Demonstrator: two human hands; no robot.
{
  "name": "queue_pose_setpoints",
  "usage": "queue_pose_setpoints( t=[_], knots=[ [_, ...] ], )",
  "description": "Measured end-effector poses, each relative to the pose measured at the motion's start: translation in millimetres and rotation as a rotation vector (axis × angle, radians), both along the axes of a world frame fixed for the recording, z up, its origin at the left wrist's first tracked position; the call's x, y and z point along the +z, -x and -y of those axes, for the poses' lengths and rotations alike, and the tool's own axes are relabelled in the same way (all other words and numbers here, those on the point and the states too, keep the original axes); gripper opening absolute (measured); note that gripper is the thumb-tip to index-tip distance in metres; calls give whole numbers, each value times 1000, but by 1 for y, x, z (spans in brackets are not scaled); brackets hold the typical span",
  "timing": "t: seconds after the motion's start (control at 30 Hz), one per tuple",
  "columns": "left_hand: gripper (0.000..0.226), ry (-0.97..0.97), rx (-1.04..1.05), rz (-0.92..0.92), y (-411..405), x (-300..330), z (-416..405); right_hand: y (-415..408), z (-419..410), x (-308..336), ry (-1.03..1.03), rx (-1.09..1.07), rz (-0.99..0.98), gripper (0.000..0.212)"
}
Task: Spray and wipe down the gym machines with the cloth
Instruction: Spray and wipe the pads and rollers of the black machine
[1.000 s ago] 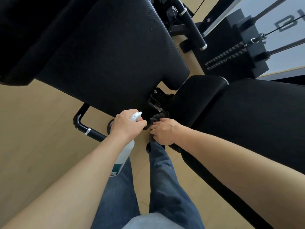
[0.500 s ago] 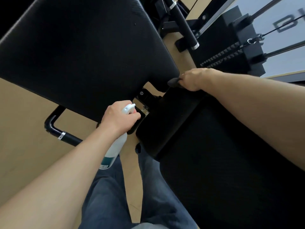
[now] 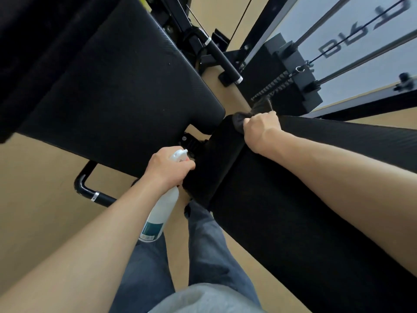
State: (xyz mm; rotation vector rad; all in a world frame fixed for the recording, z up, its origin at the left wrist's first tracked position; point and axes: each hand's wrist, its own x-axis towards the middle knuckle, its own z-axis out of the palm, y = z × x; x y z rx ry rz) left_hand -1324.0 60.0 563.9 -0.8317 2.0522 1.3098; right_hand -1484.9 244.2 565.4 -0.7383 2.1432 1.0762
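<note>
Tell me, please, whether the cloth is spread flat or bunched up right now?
Bunched up. The dark cloth is wadded in the right hand, which grips it against the far edge of the black pad.

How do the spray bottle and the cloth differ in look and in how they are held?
The spray bottle is white and rigid; the cloth is dark and soft. The left hand grips the bottle off the pad; the right hand presses the cloth onto it. Both are held.
</note>
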Motion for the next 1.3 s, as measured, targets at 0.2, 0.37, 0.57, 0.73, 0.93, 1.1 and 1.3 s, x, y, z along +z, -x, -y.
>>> queue_pose_setpoints(
  t=[0.2,0.37,0.57,0.73,0.93,1.1,1.3],
  knots=[
    [16,38,-50,-17,-9,11,15,-4,-7,12,95,80,9,31],
    [14,52,-76,21,-21,13,26,-33,14,14,124,162,147,31],
    [13,32,-17,33,-31,19,43,-73,28,17,178,176,210,29],
    [11,16,-43,22,-27,24,47,-125,41,10,152,217,243,32],
    [12,4,-56,-12,-21,28,49,-169,54,8,142,243,308,27],
    [11,2,-48,6,-18,30,49,-179,66,4,346,-58,567,19],
    [12,26,-19,44,-18,26,55,-109,56,2,856,-513,302,26]
  ],
)
